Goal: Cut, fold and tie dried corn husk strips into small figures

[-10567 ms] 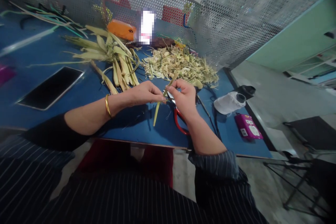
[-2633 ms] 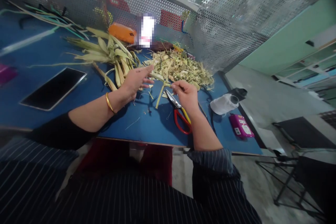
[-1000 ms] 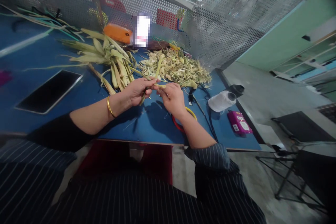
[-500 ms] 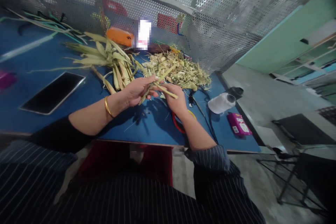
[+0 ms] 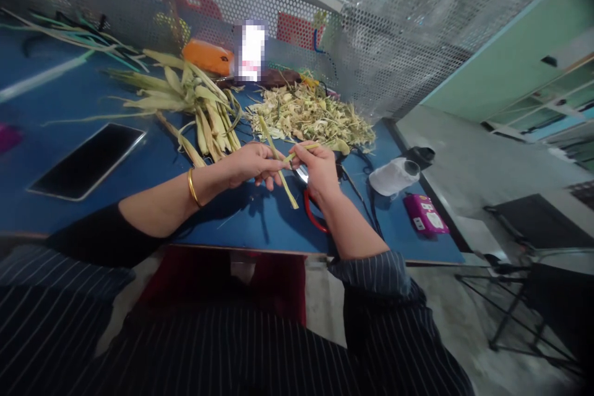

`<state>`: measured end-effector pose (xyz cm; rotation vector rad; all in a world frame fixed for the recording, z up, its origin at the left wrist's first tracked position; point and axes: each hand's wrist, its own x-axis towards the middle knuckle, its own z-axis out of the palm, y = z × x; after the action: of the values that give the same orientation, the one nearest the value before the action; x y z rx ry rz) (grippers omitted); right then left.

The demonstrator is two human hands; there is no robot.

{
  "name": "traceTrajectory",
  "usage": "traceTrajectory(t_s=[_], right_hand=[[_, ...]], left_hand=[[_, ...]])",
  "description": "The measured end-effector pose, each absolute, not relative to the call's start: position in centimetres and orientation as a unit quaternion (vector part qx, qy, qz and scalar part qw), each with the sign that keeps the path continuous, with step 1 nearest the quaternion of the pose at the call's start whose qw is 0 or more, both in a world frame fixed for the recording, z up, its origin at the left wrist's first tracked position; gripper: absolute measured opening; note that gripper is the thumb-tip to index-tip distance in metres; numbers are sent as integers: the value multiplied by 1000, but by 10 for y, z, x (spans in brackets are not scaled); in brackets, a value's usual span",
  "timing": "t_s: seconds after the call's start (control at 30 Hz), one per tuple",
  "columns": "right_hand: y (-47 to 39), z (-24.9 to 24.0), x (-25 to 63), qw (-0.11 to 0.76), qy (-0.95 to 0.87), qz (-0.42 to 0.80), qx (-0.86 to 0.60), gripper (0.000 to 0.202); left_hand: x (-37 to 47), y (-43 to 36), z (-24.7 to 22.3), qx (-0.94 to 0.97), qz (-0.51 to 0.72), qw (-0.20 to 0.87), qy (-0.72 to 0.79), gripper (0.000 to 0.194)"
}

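My left hand (image 5: 254,164) pinches narrow, pale green corn husk strips (image 5: 288,190) between thumb and fingers, its lower fingers partly spread. The strips cross each other just above the blue table. My right hand (image 5: 320,168) is closed on the end of another husk strip, which sticks out past the thumb and forefinger. Below the right hand lie red-handled scissors (image 5: 315,215), partly covered by it. Beyond both hands is a heap of small husk scraps (image 5: 315,116). A bundle of longer dried corn husks (image 5: 185,96) rests left of the heap.
A dark-screened phone (image 5: 87,161) lies at left on the blue table (image 5: 260,232). On the right are a white thread cone (image 5: 394,176) and a purple packet (image 5: 426,214). An orange pouch (image 5: 208,57) and a bright upright screen (image 5: 251,51) stand near the perforated metal panel (image 5: 394,25).
The crossed husk strips have turned, so the longer one now slants down toward me. My right hand has shifted slightly right and grips another strip end. More of the scissors shows.
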<state>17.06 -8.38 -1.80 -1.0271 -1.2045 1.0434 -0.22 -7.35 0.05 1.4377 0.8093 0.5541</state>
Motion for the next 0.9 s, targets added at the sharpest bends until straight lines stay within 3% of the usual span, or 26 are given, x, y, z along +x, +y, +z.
traceTrajectory(t_s=[0.17, 0.3, 0.37, 0.5, 0.57, 0.63, 0.77, 0.9], right_hand=[[-78, -17, 182, 553, -544, 412, -479, 28], [-82, -7, 193, 546, -627, 121, -542, 30], [-87, -1, 191, 501, -681, 42, -533, 27], [-96, 5, 178, 443, -738, 202, -467, 24], [-99, 6, 173, 455, -715, 284, -449, 24], [-103, 7, 171, 493, -690, 287, -446, 22], [-113, 8, 172, 512, -715, 109, -463, 16], [-120, 4, 169, 410, -792, -88, -444, 17]], left_hand=[[-2, -75, 3, 634, 252, 628, 375, 24], [0, -78, 3, 640, 241, 617, 388, 27], [1, -81, 3, 672, 229, 591, 382, 26], [5, -89, 3, 737, 174, 541, 365, 31], [7, -92, 3, 750, 170, 528, 360, 31], [8, -93, 2, 742, 191, 526, 369, 33], [8, -89, 2, 664, 259, 559, 423, 32], [8, -83, 7, 568, 292, 616, 462, 25]])
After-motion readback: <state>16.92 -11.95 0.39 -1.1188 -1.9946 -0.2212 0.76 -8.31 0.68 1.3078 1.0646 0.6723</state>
